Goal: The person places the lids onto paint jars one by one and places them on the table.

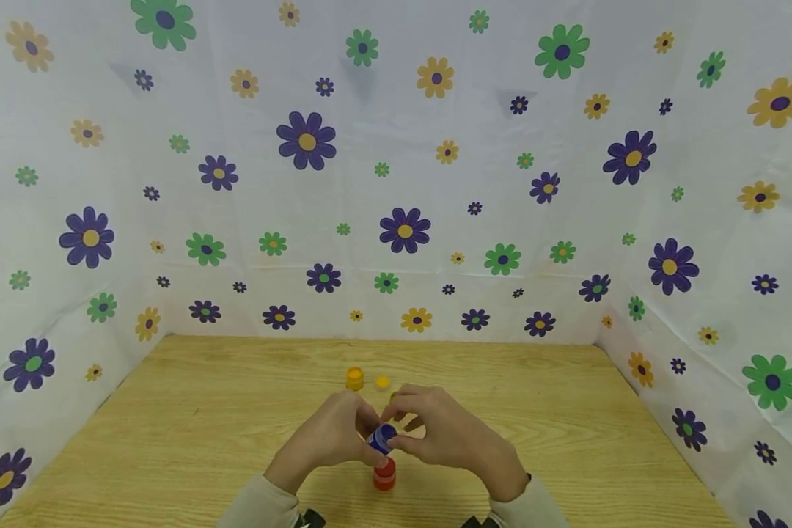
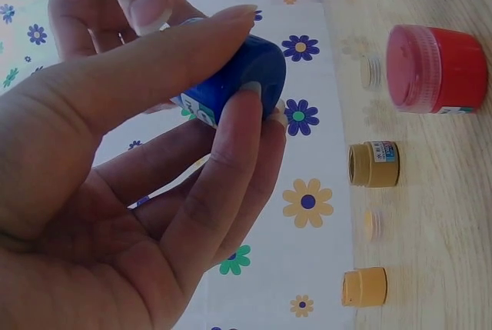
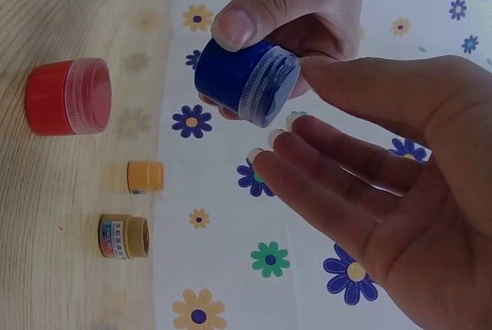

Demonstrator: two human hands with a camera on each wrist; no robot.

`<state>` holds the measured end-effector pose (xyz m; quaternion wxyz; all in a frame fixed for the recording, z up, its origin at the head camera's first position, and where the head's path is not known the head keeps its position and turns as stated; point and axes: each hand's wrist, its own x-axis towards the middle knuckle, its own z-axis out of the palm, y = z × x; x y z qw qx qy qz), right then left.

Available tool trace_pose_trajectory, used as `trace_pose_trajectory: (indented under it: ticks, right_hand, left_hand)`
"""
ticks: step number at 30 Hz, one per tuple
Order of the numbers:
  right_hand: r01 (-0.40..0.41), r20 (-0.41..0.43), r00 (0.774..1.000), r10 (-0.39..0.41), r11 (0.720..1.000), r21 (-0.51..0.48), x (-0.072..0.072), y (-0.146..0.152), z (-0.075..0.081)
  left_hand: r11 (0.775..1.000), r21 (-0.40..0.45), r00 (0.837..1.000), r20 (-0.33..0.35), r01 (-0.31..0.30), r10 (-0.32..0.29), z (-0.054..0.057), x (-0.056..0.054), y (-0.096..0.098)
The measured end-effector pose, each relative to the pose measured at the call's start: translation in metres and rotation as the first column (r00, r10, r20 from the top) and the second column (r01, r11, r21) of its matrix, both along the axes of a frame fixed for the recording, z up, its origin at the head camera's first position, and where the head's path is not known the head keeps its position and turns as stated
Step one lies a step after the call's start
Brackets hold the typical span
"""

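Observation:
My left hand [image 1: 333,433] grips a small blue paint jar [image 1: 380,438] between thumb and fingers, above the table. The jar is tilted, and its clear-rimmed lid [image 3: 269,86] faces my right hand [image 1: 452,433]. In the right wrist view, the right thumb [image 3: 346,88] reaches the lid's edge, while the other fingers are extended and spread apart from it. Close below the blue jar, a red paint jar [image 1: 384,477] with its lid on stands on the table.
Farther back on the wooden table [image 1: 237,411] stand a yellow paint jar [image 1: 354,378] and a round yellow lid [image 1: 382,382]. An uncapped ochre jar [image 2: 375,164] is mostly behind my right hand in the head view. Flower-printed sheeting [image 1: 396,183] encloses the back and sides.

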<state>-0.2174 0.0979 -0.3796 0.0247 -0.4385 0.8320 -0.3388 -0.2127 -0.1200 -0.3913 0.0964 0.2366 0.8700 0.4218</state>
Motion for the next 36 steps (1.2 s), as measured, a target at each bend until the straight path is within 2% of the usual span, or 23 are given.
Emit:
trace_pose_trajectory:
  ticks: [7,16,29,36]
  right_hand:
    - [-0.028,-0.007,1.000,0.028,1.000,-0.004,0.0018,0.0006,-0.0012]
    - [-0.056,-0.022,0.998,0.056,0.998,-0.017,0.0004,0.0020,-0.0028]
    - [-0.059,0.038,0.998,0.059,0.998,0.011,0.0006,-0.0011,-0.0005]
    - [-0.065,0.023,0.998,0.064,0.998,0.010,0.0008,-0.0027,-0.0016]
  left_hand:
    - [1.000,-0.012,1.000,0.006,0.011,-0.011,0.0001,-0.0015,0.0010]
    - [0.999,0.016,0.999,0.005,0.038,-0.038,0.0006,-0.0024,0.0027]
    - [1.000,0.008,1.000,0.001,0.021,-0.021,-0.0004,-0.0019,-0.0003]
    - [1.000,0.007,1.000,-0.001,0.026,-0.026,-0.0003,-0.0016,-0.0008]
